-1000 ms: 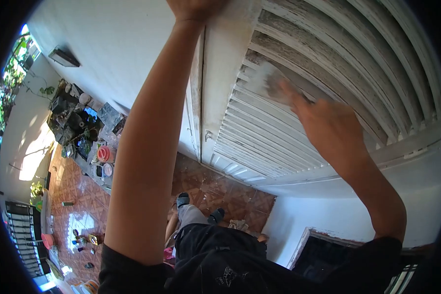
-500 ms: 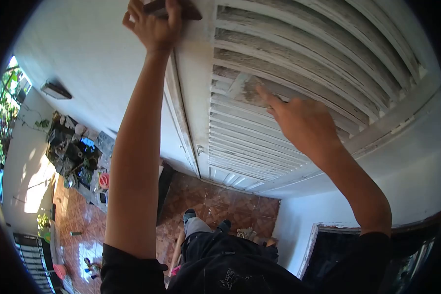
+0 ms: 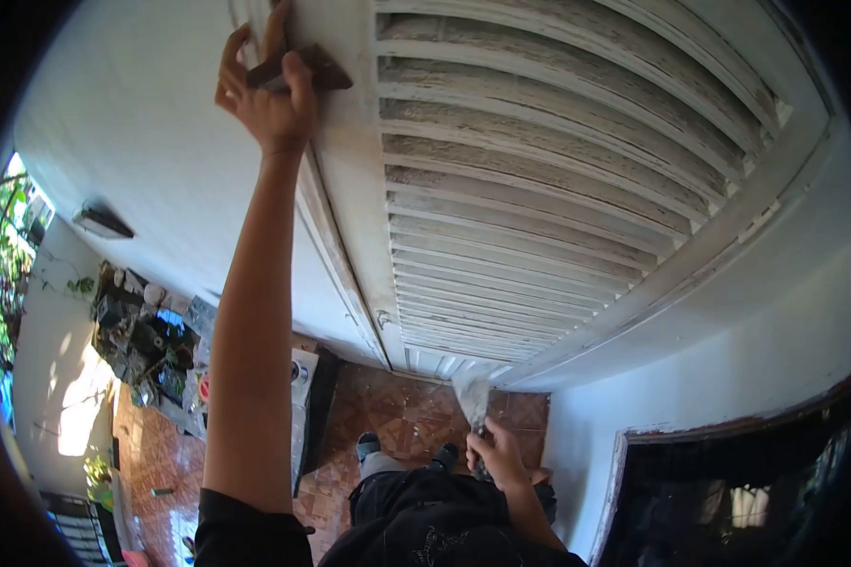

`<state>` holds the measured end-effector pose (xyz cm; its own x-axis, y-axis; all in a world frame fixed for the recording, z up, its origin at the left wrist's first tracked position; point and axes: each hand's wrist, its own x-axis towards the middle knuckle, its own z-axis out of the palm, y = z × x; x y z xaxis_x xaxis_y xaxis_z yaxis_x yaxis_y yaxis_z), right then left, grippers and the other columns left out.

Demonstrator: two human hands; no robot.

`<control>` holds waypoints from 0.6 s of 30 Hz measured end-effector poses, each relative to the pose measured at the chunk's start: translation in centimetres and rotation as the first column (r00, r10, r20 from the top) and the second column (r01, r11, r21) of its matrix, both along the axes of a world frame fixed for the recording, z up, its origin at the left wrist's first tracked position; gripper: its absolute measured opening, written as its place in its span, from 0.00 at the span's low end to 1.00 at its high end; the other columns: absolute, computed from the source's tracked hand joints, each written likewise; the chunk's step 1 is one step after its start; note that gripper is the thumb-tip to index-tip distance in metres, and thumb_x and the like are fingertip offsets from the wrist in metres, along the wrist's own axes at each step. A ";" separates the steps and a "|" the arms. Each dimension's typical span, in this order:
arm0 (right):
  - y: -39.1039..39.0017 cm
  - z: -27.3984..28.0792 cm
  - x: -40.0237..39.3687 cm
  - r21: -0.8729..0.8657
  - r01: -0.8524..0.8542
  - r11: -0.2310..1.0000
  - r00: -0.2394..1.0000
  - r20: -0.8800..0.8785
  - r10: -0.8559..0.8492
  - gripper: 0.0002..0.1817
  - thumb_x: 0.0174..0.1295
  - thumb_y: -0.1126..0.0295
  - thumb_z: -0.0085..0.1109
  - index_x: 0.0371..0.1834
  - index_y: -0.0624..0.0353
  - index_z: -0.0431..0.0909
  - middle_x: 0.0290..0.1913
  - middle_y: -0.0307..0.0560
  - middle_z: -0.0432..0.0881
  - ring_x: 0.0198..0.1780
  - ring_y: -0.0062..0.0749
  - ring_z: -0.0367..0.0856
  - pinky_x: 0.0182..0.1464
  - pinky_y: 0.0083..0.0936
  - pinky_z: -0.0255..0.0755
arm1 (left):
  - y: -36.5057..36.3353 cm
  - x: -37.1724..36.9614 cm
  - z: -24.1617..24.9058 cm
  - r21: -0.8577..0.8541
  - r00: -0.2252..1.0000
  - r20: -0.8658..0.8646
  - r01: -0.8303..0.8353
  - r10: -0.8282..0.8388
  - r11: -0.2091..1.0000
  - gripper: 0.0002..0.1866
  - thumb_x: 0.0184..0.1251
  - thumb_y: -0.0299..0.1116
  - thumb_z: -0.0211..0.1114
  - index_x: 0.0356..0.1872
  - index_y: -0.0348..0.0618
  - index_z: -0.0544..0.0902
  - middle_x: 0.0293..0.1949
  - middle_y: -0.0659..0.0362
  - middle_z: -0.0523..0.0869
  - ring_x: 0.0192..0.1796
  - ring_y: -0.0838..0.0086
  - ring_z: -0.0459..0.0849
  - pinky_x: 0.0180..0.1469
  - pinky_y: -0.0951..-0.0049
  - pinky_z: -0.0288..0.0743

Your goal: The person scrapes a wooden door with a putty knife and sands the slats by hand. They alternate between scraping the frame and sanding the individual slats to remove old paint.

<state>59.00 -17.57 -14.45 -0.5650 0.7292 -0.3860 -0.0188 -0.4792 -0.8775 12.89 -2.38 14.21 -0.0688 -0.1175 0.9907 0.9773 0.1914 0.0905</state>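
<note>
High at the upper left, my left hand (image 3: 274, 109) is closed on a dark brown flat piece with a pointed corner (image 3: 326, 70), held against the white door frame. Its exact kind I cannot tell. Lower down, in front of my body, my right hand (image 3: 501, 458) grips the dark handle of a putty knife (image 3: 472, 397). The knife's wide blade points up and is smeared with whitish material. Before me stands a white louvered door (image 3: 529, 156), its slats worn and flaking with brownish patches.
Reddish patterned tiles (image 3: 378, 406) cover the floor around my feet. Beyond my left arm, rocks and plants (image 3: 147, 331) are heaped along the wall. A dark cabinet (image 3: 314, 416) stands by the door, and a dark window (image 3: 728, 501) lies at the lower right.
My right hand has come down from the slats with the putty knife to in front of my body. The view has shifted; my left hand still holds the brown piece.
</note>
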 end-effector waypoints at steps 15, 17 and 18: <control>2.8 2.9 0.8 0.739 0.146 0.657 0.824 0.277 -0.494 0.27 0.77 0.61 0.52 0.76 0.58 0.65 0.65 0.61 0.78 0.69 0.49 0.75 0.69 0.37 0.66 | -0.4 0.8 -0.7 -0.059 0.992 -0.025 0.125 -0.126 0.990 0.33 0.79 0.61 0.34 0.73 0.59 0.74 0.76 0.56 0.61 0.80 0.64 0.54 0.74 0.52 0.42; 1.6 3.3 0.4 0.675 0.214 0.706 0.837 0.245 -0.488 0.27 0.78 0.61 0.51 0.76 0.60 0.65 0.70 0.60 0.75 0.72 0.48 0.72 0.72 0.36 0.64 | -0.8 0.3 -0.7 -0.053 0.990 -0.032 0.133 -0.135 0.990 0.31 0.79 0.58 0.37 0.72 0.60 0.74 0.75 0.54 0.61 0.79 0.60 0.56 0.74 0.50 0.43; 0.9 3.3 0.5 0.632 0.220 0.743 0.843 0.261 -0.471 0.27 0.78 0.61 0.51 0.76 0.61 0.66 0.71 0.60 0.73 0.74 0.48 0.70 0.73 0.35 0.63 | -0.9 0.1 -1.0 -0.063 0.984 -0.055 0.167 -0.171 0.984 0.30 0.78 0.56 0.40 0.72 0.59 0.75 0.75 0.53 0.61 0.80 0.57 0.55 0.75 0.49 0.43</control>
